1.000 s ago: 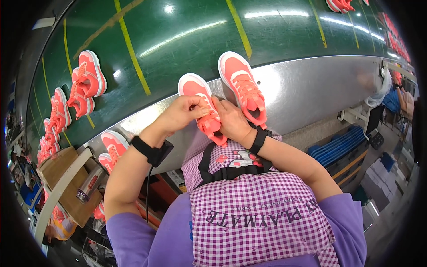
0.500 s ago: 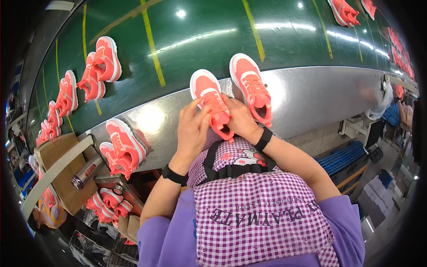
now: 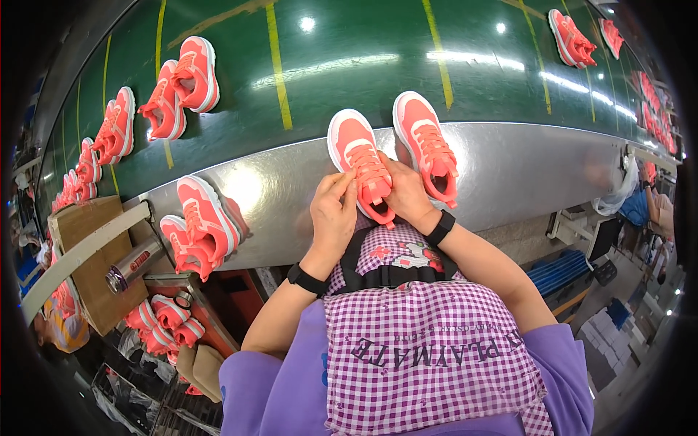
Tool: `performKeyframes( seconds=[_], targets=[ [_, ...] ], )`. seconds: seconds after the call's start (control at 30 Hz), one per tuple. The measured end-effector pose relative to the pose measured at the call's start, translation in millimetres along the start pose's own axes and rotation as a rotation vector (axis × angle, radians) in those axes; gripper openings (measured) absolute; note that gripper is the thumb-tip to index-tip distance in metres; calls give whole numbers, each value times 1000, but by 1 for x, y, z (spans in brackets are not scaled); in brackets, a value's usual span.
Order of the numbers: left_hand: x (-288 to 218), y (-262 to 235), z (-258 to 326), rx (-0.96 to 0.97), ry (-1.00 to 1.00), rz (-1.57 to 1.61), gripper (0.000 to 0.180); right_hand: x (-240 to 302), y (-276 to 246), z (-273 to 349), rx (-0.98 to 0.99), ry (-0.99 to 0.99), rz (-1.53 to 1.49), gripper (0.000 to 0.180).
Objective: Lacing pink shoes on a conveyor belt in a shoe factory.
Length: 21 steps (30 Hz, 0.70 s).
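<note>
Steel ledge (image 3: 523,174): laced coral sneaker (image 3: 363,163).

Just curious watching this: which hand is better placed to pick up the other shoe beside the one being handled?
Probably the right hand: it lies next to the second shoe. The left hand sits on the far side of the held shoe.

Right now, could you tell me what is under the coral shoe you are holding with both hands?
The coral shoe lies on the shiny metal ledge beside the green belt. Left hand and right hand grip its heel, hiding the ledge below it.
</note>
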<state>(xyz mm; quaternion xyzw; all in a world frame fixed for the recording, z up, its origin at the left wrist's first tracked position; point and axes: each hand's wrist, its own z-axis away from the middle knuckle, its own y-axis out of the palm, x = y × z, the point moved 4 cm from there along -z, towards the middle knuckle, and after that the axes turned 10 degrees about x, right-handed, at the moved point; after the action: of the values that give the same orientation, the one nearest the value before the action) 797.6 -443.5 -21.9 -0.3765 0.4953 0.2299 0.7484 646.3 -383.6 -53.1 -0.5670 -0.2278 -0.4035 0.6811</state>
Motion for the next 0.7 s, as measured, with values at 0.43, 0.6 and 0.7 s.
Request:
performKeyframes(
  seconds=[0.43, 0.6, 0.7],
  targets=[
    [5, 1, 1, 10, 220, -150, 41, 11, -4, 3, 11, -22, -6, 56],
    [21, 4, -3, -9, -12, 62, 37, 4, 2, 4, -24, -59, 51, 59],
    [16, 7, -3, -39, 59, -25, 32, 2, 3, 5, -57, -87, 64, 61]
  ],
)
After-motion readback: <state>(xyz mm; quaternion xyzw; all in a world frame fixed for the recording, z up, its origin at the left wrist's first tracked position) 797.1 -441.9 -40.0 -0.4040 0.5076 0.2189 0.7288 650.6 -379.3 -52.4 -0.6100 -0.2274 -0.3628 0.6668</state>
